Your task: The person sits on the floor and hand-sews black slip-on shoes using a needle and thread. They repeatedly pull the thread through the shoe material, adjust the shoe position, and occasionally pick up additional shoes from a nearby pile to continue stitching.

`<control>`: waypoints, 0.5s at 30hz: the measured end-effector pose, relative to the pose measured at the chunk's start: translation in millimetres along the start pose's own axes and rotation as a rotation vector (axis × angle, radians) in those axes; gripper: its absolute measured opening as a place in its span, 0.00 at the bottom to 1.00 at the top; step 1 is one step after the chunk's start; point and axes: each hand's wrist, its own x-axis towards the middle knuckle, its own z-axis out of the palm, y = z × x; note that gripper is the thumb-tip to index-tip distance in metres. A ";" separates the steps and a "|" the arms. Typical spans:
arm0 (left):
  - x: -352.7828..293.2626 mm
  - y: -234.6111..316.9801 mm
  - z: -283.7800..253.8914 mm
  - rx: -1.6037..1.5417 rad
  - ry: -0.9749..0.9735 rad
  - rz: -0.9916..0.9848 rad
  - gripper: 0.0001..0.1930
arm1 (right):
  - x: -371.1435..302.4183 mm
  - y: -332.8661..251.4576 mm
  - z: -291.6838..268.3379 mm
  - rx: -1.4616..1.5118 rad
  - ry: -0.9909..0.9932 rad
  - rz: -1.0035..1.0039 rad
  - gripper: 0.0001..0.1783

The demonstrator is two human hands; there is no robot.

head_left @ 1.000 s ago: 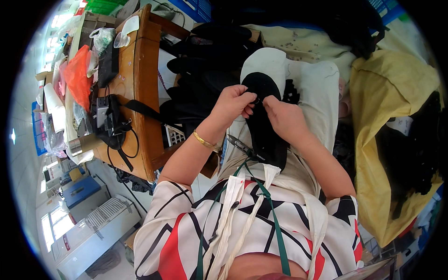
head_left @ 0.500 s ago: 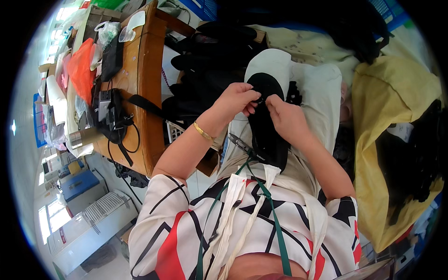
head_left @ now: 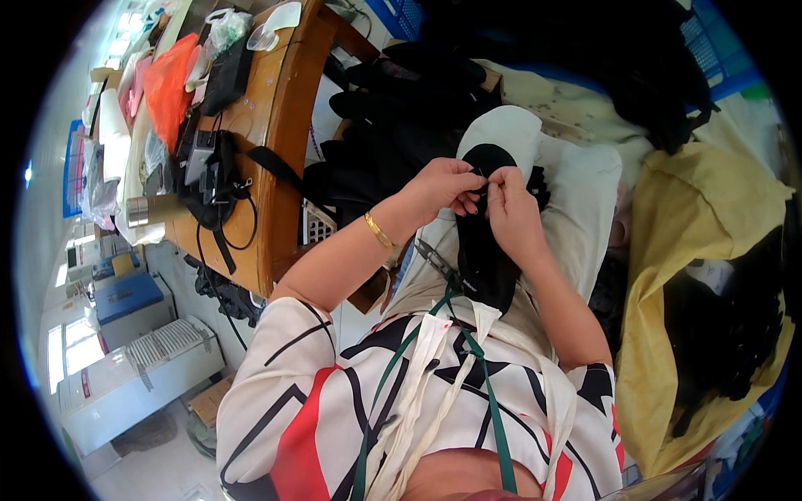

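Note:
A long black sole-shaped piece (head_left: 486, 265) lies along my lap, its rounded end on my pale-covered knee. Over that end, the fingertips of my left hand (head_left: 447, 185) and my right hand (head_left: 514, 209) are pinched close together, almost touching. What is between them is too small and dark to make out. Below my left wrist, a pair of thread snips (head_left: 436, 257) on a green cord (head_left: 493, 401) lies against the near part of the black piece.
Several black sole-shaped pieces (head_left: 376, 108) are heaped beyond my left arm. A wooden table (head_left: 288, 108) at the left bears a black bag (head_left: 209, 188), a metal flask (head_left: 154, 210) and an orange plastic bag (head_left: 170, 88). At the right stands a yellow cloth sack (head_left: 660, 250) with black pieces inside.
My fingertips have drawn closer together over the black piece; before, a small gap lay between the hands. The whole view has shifted slightly.

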 end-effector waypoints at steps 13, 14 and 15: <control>-0.2 -8.0 11.5 0.133 0.107 0.133 0.08 | 28.8 15.0 -4.7 0.366 0.150 -0.015 0.09; -1.5 -8.1 11.1 0.129 0.117 0.145 0.09 | 32.1 6.4 -15.8 0.588 0.098 0.134 0.10; -2.4 -9.9 10.9 0.130 0.131 0.145 0.09 | 32.9 -0.4 -25.0 0.806 0.044 0.285 0.12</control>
